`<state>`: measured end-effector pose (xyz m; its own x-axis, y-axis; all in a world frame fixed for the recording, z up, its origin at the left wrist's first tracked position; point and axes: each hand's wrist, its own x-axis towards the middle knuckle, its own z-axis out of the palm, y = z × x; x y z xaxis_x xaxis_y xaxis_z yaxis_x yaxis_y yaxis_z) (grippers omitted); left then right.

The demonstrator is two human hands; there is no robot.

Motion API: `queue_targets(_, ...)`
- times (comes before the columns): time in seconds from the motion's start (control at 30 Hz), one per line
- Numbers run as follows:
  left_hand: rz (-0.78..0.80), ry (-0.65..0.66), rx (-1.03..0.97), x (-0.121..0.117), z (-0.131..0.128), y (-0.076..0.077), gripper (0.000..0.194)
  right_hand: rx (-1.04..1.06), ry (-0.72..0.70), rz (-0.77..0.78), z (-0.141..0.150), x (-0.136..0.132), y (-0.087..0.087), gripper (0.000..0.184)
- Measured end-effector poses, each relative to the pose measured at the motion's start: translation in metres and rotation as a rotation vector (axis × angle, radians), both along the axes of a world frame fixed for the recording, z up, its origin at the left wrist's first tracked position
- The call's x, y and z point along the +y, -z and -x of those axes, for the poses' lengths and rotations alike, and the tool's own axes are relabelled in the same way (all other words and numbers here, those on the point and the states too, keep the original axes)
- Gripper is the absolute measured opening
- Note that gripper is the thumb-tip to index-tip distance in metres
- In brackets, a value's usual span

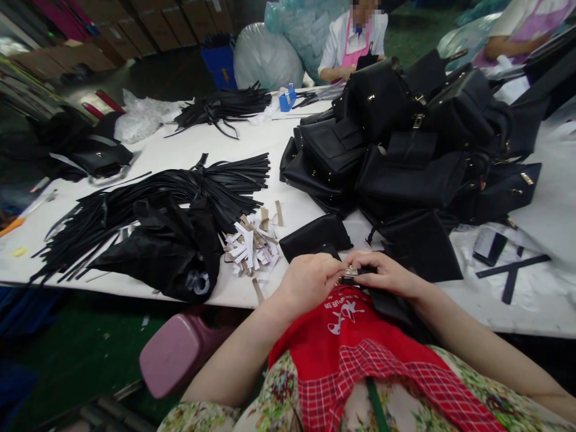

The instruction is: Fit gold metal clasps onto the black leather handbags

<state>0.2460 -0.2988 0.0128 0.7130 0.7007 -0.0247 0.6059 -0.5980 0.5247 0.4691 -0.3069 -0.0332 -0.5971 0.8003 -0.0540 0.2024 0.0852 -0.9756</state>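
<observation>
My left hand (310, 279) and my right hand (382, 275) meet at the table's front edge, close to my red apron. Between their fingertips is a small shiny metal buckle (350, 273) on a dark strap-like piece. The left fingers pinch it from one side. On the other side, my right thumb and fingers grip the dark piece. Black material (398, 309) hangs below the right hand over the apron; whether it joins the buckle I cannot tell. Just beyond the hands lies a flat black pouch (315, 234).
A big heap of black handbags (405, 162) covers the right side. Bundled black straps (148, 192), a black cloth bag (171, 252) and paper scraps (252, 243) lie left. A pink stool (171, 354) stands below the edge. A co-worker (353, 42) sits across the table.
</observation>
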Motion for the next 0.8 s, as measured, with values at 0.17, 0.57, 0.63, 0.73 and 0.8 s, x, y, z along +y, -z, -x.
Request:
queue_targets(0.17, -0.101, -0.037, 0.186, -0.002, -0.009, 0.003, 0.027, 0.008, -0.022, -0.028, 0.002, -0.001, 0.0, 0.027)
queue_targets(0.57, 0.119, -0.099, 0.152, 0.003, -0.006, 0.004, 0.023, -0.196, -0.1, -0.128, 0.014, -0.006, 0.007, 0.023)
queue_targets(0.63, 0.31, -0.152, 0.1, 0.008, -0.002, 0.008, 0.021, -0.22, -0.126, -0.134, 0.016, -0.007, 0.008, 0.025)
queue_targets(0.73, 0.54, -0.171, -0.006, 0.014, 0.001, 0.018, 0.021, -0.199, -0.129, -0.133, 0.016, -0.007, 0.007, 0.025)
queue_targets(0.8, 0.617, -0.149, -0.053, 0.014, 0.002, 0.028, 0.023, -0.165, -0.13, -0.123, 0.015, -0.006, 0.006, 0.023)
